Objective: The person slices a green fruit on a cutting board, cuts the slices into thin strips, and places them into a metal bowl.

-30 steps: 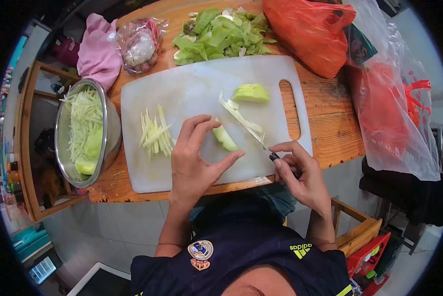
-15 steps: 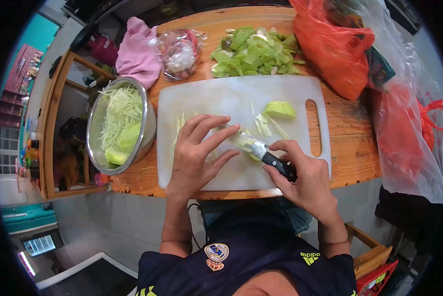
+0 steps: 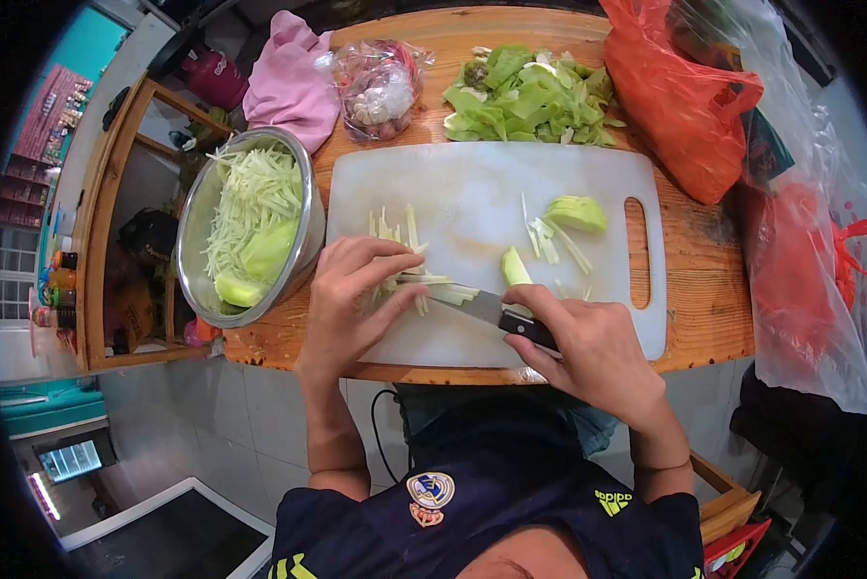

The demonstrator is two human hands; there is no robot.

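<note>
My right hand (image 3: 593,352) is closed round the black handle of a kitchen knife (image 3: 487,307), its blade pointing left, low over the white cutting board (image 3: 511,174). Pale green strips (image 3: 453,291) lie along the blade. My left hand (image 3: 351,304) is by the blade's tip, thumb and fingers closing round the ends of these strips. More cut strips (image 3: 385,229) lie just beyond the left fingers. A light green wedge (image 3: 514,267) rests behind the knife. Farther right are a sliced green piece (image 3: 578,213) and a few thin slivers.
Left of the board, a metal bowl (image 3: 310,207) holds shreds and larger green pieces. Behind the board are a pink cloth (image 3: 289,82), a clear bag of bulbs (image 3: 380,92) and a heap of green peelings (image 3: 530,96). A red plastic bag (image 3: 680,106) stands at the back right.
The knife has moved slightly down and left, its blade now lying flatter with strips on it. My left hand has lowered from the blade and closed in on the strips. The view has shifted slightly.
</note>
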